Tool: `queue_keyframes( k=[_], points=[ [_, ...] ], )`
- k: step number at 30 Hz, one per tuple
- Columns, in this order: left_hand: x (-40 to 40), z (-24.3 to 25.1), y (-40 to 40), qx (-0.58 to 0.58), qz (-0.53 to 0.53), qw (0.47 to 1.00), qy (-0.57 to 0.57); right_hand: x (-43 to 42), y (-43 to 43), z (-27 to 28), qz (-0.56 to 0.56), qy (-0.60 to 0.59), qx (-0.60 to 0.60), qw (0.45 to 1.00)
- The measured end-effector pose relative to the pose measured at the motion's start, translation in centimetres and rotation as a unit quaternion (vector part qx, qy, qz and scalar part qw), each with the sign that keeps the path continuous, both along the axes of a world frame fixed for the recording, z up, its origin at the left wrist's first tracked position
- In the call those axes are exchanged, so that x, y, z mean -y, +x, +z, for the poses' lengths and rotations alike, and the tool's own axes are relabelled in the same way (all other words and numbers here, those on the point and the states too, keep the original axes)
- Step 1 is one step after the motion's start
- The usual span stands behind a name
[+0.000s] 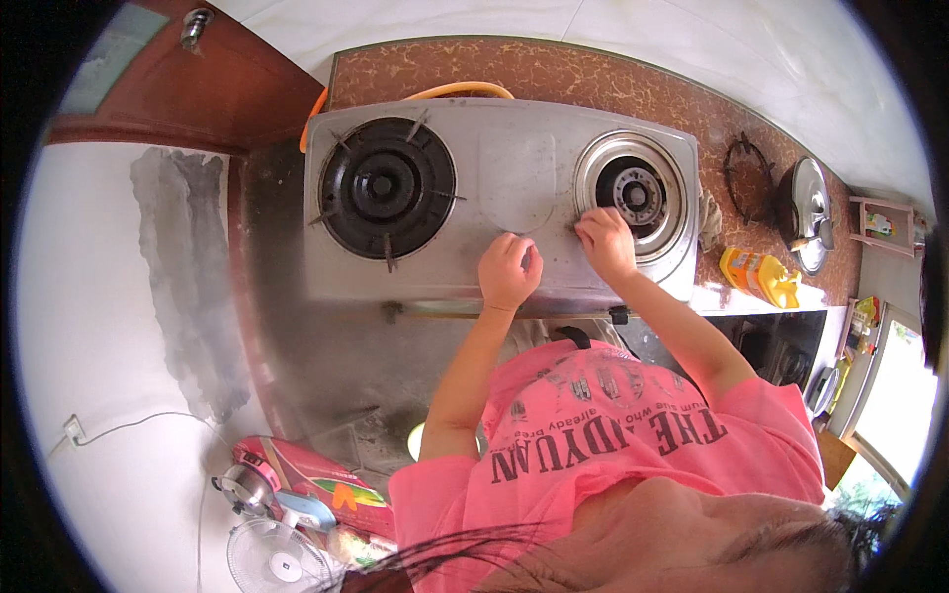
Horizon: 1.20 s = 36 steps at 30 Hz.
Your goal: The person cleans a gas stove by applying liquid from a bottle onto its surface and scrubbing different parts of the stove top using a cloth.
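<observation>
A two-burner steel gas stove (519, 270) lies before me. My left hand (509, 272) is above its middle front, fingers curled inward, with nothing seen in them. At the left edge of the right burner's steel drip ring (671, 241), my right hand (606, 244) has bent fingers close together. A small dark spot or thing shows by those fingertips; whether they hold it is unclear. Inside the ring sits a round burner head (636, 194), with no pot support over it. The left burner (382, 185) is black, with metal prongs around it.
On the brown counter (645, 81), right of the stove, are a grey cloth (709, 219), a black pot support ring (730, 185), a yellow jug (756, 276) and a pan with a lid (812, 215). An orange hose (463, 87) runs behind the stove. A fan (278, 560) stands low at left.
</observation>
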State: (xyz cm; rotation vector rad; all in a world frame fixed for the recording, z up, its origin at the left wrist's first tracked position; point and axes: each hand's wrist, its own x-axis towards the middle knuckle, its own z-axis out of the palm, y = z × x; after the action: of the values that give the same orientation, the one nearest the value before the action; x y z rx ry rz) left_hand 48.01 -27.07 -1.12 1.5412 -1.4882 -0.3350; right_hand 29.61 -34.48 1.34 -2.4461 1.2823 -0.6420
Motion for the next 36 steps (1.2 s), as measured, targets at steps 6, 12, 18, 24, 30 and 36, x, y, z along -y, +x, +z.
queue_keyframes(
  k=[6, 12, 18, 24, 30, 36],
  points=[
    [-0.1, -0.1, -0.1, -0.009, -0.01, 0.999, 0.036, 4.4, 2.0, -0.5, -0.089, 0.063, -0.002, 0.994],
    [-0.4, -0.3, 0.2, -0.013, -0.001, 0.999, 0.035, 0.2, 0.2, -0.7, -0.016, 0.042, 0.006, 0.999],
    [-0.3, -0.4, 0.2, -0.022, -0.01, 0.999, 0.042, 3.9, 2.3, -0.5, -0.071, 0.038, -0.019, 0.997],
    [-0.3, -0.5, 0.2, -0.029, -0.02, 0.998, 0.046, 4.2, 2.5, 0.0, -0.073, 0.069, -0.048, 0.994],
    [-0.3, -0.4, 0.5, -0.031, -0.018, 0.999, 0.039, 1.6, 1.1, -0.3, -0.056, 0.097, -0.026, 0.993],
    [-0.3, -0.4, 0.3, -0.035, -0.021, 0.998, 0.04, 4.1, 1.9, -0.9, -0.122, 0.104, -0.014, 0.987]
  ],
)
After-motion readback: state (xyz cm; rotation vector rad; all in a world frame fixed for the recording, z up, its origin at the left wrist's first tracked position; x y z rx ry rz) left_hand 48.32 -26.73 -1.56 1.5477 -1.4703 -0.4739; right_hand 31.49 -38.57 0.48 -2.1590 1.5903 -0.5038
